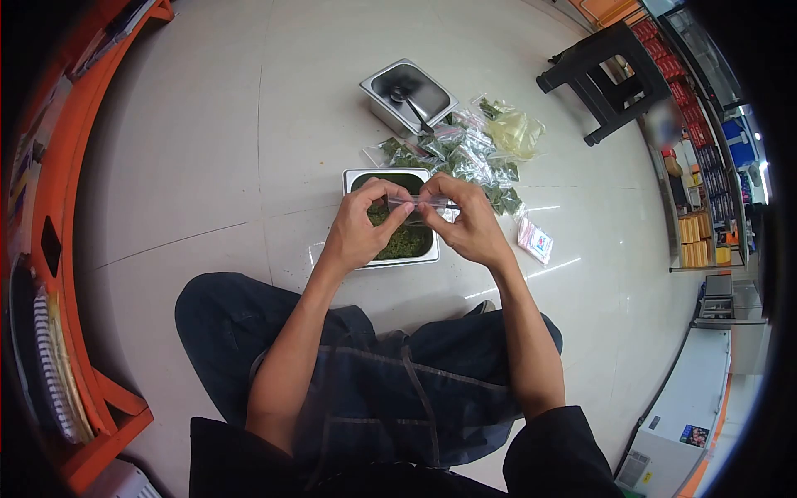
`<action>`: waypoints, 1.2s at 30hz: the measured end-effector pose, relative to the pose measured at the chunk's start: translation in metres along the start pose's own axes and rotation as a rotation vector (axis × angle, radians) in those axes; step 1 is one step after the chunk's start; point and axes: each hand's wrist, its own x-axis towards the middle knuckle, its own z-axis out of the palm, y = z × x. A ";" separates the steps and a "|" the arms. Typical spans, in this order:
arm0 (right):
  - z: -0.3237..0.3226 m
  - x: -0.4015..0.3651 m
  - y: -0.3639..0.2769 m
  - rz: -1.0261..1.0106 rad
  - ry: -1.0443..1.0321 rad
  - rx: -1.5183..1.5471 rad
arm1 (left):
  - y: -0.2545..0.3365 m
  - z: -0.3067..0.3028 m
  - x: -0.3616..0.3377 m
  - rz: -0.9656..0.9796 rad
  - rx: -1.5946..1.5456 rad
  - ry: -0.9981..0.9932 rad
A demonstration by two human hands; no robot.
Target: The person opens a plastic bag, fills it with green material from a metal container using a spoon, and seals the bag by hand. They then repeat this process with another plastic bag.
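My left hand (363, 222) and my right hand (465, 217) are both closed in a pinch on a small clear plastic bag (402, 200), thumbs and fingertips meeting along its edge. The bag hangs over a steel container (432, 256) partly filled with chopped green leaves (404, 243). A thin dark piece shows beside my right hand; I cannot make out what it is. Beyond my hands lies a heap of small clear bags (469, 153) with green contents. To the right of the container is a packet of flat plastic bags (535, 241).
A second steel container (383, 116) stands farther off, with a dark-handled spoon (402, 96) in it. A yellowish plastic bag (515, 133) lies by the heap. A black stool (610, 79) is at upper right, an orange shelf (91, 158) at left, a white chest (677, 407) at lower right.
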 end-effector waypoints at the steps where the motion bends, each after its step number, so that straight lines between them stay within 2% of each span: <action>1: 0.000 0.000 0.000 0.001 0.000 0.000 | 0.000 0.001 -0.001 -0.001 0.000 0.000; 3: -0.001 -0.001 0.001 0.062 -0.060 -0.036 | 0.001 0.004 -0.002 -0.042 -0.062 -0.001; 9: 0.002 0.000 0.003 -0.006 -0.016 -0.003 | 0.004 0.003 -0.001 -0.034 -0.011 0.028; 18: 0.003 0.001 0.003 0.038 0.001 0.003 | -0.009 -0.001 0.001 -0.098 -0.130 0.024; 22: 0.003 0.001 0.001 0.061 -0.019 0.003 | -0.008 0.001 0.001 -0.049 -0.066 0.045; 24: 0.000 -0.001 0.004 0.199 -0.014 0.152 | -0.012 0.002 0.000 -0.077 -0.095 0.099; 27: -0.001 -0.001 0.016 0.173 0.079 0.248 | -0.006 -0.002 0.001 -0.063 -0.054 0.084; 31: 0.000 -0.001 0.020 0.128 0.059 0.180 | -0.010 -0.001 0.000 -0.040 -0.101 0.059; 33: 0.003 -0.001 0.018 0.094 0.050 0.182 | -0.010 0.003 0.001 0.015 -0.126 0.114; 36: 0.005 -0.002 0.016 0.091 0.042 0.198 | -0.009 0.002 0.000 -0.029 -0.155 0.095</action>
